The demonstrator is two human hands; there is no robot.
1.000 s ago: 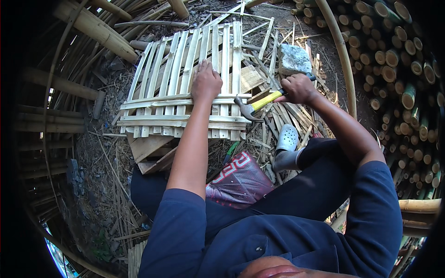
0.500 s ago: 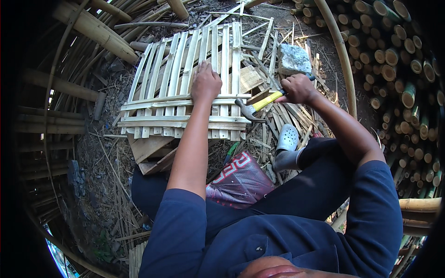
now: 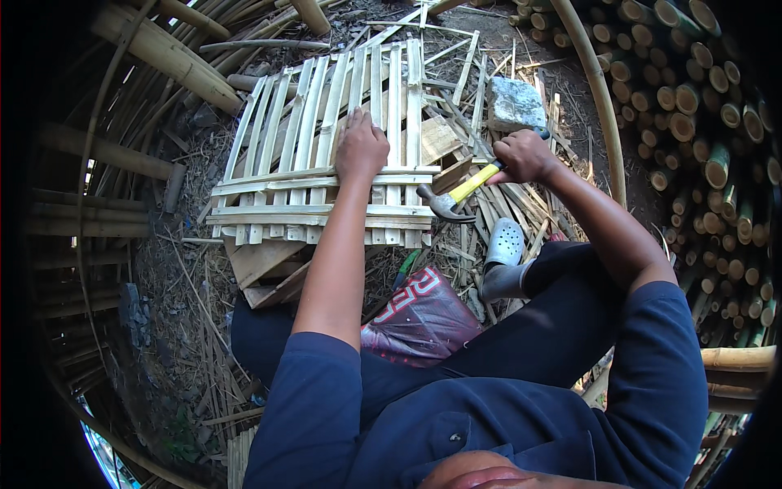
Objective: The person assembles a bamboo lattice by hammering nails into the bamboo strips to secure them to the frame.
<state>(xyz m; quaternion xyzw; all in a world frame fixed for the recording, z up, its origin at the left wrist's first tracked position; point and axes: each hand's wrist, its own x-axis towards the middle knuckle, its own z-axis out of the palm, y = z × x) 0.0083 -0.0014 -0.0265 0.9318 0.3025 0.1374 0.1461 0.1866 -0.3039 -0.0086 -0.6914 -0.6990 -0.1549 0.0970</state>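
Note:
A panel of pale split-bamboo slats (image 3: 303,118) lies in front of me, with crosspieces (image 3: 273,213) over its near end. Flat on its middle slats rests my left hand (image 3: 362,148), fingers stretched away from me. My right hand (image 3: 523,155) is closed round the dark grip of a claw hammer (image 3: 474,184) with a yellow shaft. The steel hammer head hangs just off the panel's near right corner, apart from the slats. Wooden boards (image 3: 265,265) support the panel from below.
A pale stone block (image 3: 516,104) sits beyond my right hand. Bamboo offcuts (image 3: 481,134) litter the ground. A red printed sack (image 3: 428,314) and a green-handled tool (image 3: 409,262) lie near my legs. Bamboo poles (image 3: 683,126) are stacked at right.
The hammer head has shifted slightly toward me and to the right, away from the panel's edge. My left hand stays in place on the slats.

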